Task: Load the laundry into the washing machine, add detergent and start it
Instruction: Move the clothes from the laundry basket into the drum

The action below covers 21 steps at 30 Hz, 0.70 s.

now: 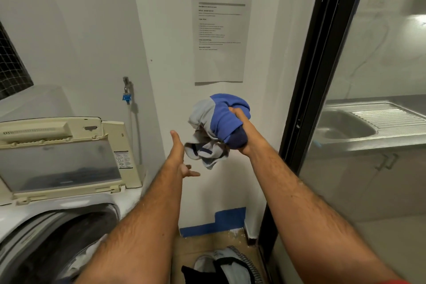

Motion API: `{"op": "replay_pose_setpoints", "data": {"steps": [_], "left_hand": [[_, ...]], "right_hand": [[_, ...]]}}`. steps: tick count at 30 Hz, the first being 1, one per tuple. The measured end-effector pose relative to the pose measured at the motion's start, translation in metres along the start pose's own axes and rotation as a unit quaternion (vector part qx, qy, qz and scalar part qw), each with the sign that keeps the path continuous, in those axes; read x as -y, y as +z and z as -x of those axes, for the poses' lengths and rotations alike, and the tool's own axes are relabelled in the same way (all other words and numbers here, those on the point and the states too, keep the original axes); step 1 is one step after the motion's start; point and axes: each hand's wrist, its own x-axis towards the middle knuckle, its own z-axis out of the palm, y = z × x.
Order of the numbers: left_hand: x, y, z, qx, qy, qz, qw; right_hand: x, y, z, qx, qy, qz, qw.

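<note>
A bunched blue, grey and navy garment [213, 122] hangs in the air before the white wall, gripped from the right by my right hand [242, 127]. Just left of it and slightly lower, my left hand [181, 157] is open with fingers spread, not touching the cloth. The top-loading washing machine [30, 212] stands at the lower left with its cream lid [60, 163] raised; some pale laundry shows inside the dark drum [76, 251]. A pile of black, white and striped clothes [226, 267] lies on the floor between my forearms.
A tap with a blue fitting and hose [127, 97] is on the wall behind the machine. Paper notices [220, 39] hang on the wall. To the right, a black-framed glass door [322, 76] shows a steel sink [345, 124] beyond. Blue tape [221, 221] marks the wall base.
</note>
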Motion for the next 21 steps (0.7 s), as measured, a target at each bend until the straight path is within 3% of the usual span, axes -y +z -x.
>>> {"op": "replay_pose_setpoints", "data": {"steps": [4,7,15,21], "left_hand": [[-0.004,0.006,0.007,0.113,0.008,0.156,0.981],[-0.006,0.002,0.008,0.17,0.045,0.204,0.963],[-0.002,-0.059,0.012,0.131,0.134,0.228,0.955],[0.006,-0.131,0.008,0.056,0.133,0.225,0.964]], "right_hand": [[-0.013,0.014,-0.005,0.053,-0.029,0.077,0.995],[-0.027,0.026,-0.005,0.07,-0.032,0.13,0.989],[-0.062,0.063,0.003,0.14,0.001,0.184,0.973],[-0.119,0.102,0.008,0.193,0.075,0.195,0.959]]}}
